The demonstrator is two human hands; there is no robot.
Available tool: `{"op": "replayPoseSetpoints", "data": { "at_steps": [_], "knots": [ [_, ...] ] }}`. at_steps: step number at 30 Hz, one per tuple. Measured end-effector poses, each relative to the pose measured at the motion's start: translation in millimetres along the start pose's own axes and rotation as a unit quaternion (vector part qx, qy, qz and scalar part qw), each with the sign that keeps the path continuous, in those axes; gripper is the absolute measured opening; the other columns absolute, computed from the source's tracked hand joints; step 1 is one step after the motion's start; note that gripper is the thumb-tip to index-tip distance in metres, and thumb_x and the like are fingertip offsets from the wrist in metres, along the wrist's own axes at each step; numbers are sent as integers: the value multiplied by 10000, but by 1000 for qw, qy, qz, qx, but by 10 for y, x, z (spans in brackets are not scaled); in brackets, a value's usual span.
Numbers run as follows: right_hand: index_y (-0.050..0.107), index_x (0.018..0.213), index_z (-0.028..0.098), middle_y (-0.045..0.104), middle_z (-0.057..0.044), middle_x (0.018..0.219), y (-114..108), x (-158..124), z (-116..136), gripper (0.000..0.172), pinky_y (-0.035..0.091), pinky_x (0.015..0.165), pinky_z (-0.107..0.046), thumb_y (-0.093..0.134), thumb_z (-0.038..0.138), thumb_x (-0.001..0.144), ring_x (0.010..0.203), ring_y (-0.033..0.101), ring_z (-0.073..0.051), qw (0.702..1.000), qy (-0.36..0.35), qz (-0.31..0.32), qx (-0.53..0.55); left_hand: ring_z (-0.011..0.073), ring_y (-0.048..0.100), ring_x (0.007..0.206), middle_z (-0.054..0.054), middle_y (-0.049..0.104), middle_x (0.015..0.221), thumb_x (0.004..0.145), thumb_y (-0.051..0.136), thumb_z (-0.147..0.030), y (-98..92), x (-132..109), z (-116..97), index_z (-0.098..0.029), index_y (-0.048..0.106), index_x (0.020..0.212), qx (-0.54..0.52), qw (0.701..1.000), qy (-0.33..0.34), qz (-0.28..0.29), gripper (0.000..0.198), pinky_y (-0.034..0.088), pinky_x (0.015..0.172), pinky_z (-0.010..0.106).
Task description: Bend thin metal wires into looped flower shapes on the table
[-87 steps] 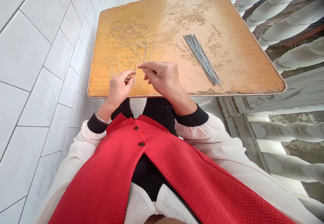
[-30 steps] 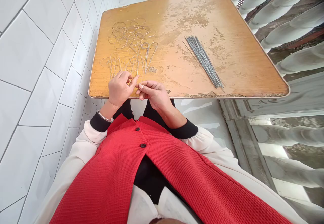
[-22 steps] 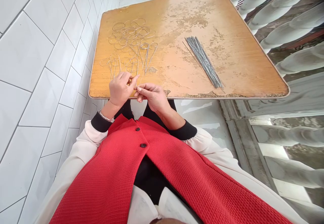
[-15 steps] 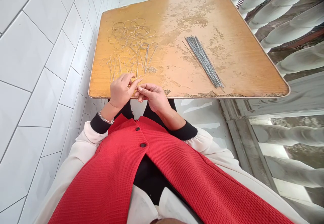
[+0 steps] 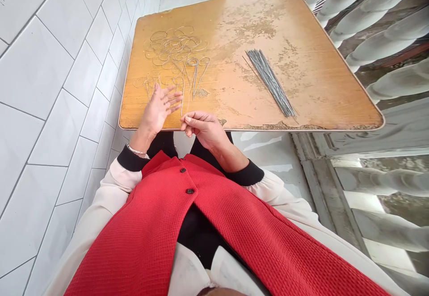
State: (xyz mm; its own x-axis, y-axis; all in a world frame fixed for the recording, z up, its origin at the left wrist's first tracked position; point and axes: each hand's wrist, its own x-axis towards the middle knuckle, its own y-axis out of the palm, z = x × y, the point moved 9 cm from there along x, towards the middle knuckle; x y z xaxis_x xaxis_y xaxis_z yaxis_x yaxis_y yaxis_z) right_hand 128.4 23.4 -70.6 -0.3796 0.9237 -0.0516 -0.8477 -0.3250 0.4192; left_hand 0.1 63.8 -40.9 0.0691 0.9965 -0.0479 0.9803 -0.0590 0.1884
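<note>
My left hand hovers over the near left corner of the worn wooden table, fingers spread and empty. My right hand is beside it at the table's front edge, thumb and forefinger pinched on a thin wire that sticks up toward the table. Just beyond my hands lies a heap of bent wire loops. A bundle of straight grey wires lies to the right of the middle.
A white tiled wall runs along the left side of the table. White twisted balusters stand to the right. My red vest and cream sleeves fill the lower view.
My left hand let go of the wire and spread its fingers, moving slightly left and up. My right hand keeps its pinch and has barely moved.
</note>
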Motion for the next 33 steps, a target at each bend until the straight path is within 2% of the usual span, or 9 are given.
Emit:
{"op": "replayPoseSetpoints", "data": {
  "at_steps": [3, 7, 14, 19, 24, 26, 29, 33],
  "knots": [
    [734, 756, 171, 703, -9, 647, 11, -1, -24, 297, 417, 455, -211, 865, 422, 665, 449, 533, -71, 1000, 7, 6, -14, 242, 728, 1147, 104, 767, 1107, 902, 445, -777, 243, 11, -8, -191, 686, 1066, -33, 995, -45, 78, 655, 598, 863, 339],
    [713, 730, 164, 695, -13, 641, 3, -5, -29, 292, 417, 457, -201, 867, 407, 681, 445, 527, -64, 1000, 2, 7, -10, 242, 753, 1077, 102, 782, 1050, 888, 408, -810, 338, -14, -82, -169, 708, 1025, -36, 991, -51, 120, 721, 612, 853, 362],
    [741, 758, 170, 713, -13, 646, 33, -2, -99, 277, 434, 456, -203, 873, 402, 682, 444, 549, -70, 1000, 2, 5, -9, 150, 735, 782, 49, 716, 765, 884, 384, -812, 287, 0, 33, -176, 673, 849, -28, 996, -68, 47, 699, 607, 718, 278],
    [744, 788, 163, 713, -15, 663, 74, 3, -157, 268, 456, 469, -216, 836, 404, 713, 454, 556, -76, 1000, 2, 17, -25, 120, 681, 687, 30, 633, 690, 899, 395, -783, 303, -6, 45, -186, 599, 754, -26, 999, -46, -3, 647, 548, 582, 238],
    [738, 781, 167, 705, -7, 666, 96, -1, -209, 277, 461, 470, -216, 830, 421, 717, 455, 554, -73, 999, 7, 24, -26, 82, 635, 610, 33, 668, 770, 901, 370, -790, 278, -37, 25, -189, 556, 726, -32, 998, -35, -40, 653, 478, 505, 219],
    [731, 769, 166, 707, -10, 668, 97, 2, -203, 276, 459, 470, -213, 832, 418, 721, 454, 555, -72, 999, 3, 26, -21, 73, 629, 595, 42, 700, 825, 904, 366, -789, 276, -50, 20, -186, 567, 750, -31, 998, -33, -43, 654, 485, 512, 220],
    [740, 774, 175, 711, -6, 667, 70, 7, -176, 253, 455, 474, -211, 828, 407, 724, 456, 549, -70, 1000, 1, 17, -23, 83, 670, 641, 56, 749, 941, 921, 326, -780, 267, -53, 36, -183, 613, 831, -23, 998, -36, -35, 668, 549, 583, 226],
    [742, 782, 177, 713, -9, 663, 35, 5, -155, 256, 457, 481, -213, 828, 409, 719, 460, 539, -70, 999, 6, 5, -33, 116, 743, 775, 63, 761, 1060, 939, 247, -775, 277, -37, 95, -186, 650, 962, -40, 998, -47, 9, 714, 603, 684, 246]
  ]
}}
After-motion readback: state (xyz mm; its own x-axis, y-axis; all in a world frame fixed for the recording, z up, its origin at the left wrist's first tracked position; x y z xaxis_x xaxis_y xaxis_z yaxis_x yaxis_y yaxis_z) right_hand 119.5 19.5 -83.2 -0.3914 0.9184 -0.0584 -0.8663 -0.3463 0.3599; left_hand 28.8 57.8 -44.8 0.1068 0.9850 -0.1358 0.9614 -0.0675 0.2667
